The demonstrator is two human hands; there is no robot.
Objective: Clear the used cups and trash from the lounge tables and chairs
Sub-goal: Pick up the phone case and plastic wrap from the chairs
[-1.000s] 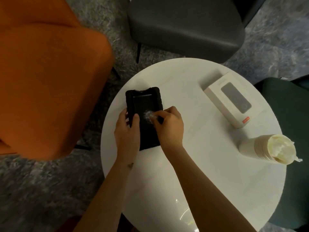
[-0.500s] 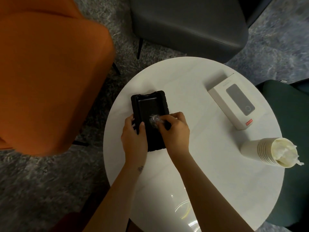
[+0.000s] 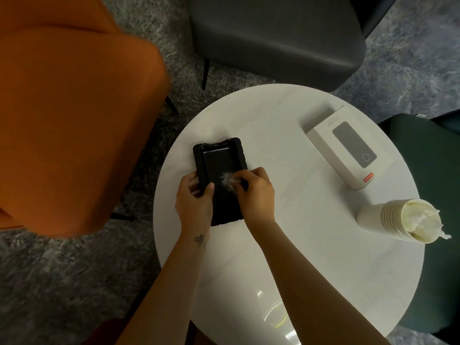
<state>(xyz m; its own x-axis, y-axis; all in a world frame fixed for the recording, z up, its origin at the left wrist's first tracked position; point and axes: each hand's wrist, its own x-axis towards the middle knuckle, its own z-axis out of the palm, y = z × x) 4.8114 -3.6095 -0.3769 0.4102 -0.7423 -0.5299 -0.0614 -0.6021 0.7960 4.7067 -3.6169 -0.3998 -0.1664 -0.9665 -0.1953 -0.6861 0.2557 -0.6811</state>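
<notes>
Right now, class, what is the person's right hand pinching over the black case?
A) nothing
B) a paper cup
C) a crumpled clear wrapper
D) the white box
C: the right hand pinches a crumpled clear wrapper over the black case; the stack of cups and white box lie apart from it.

Counts:
- 1 round white table
- 3 chairs around it: orange chair, grey chair, dark green chair
- 1 black case
- 1 white box
- 1 stack of paper cups, nested too tightly to count singly
- 1 crumpled clear wrapper
- 1 white wad in the top cup
- 2 hands: left hand, right hand
</notes>
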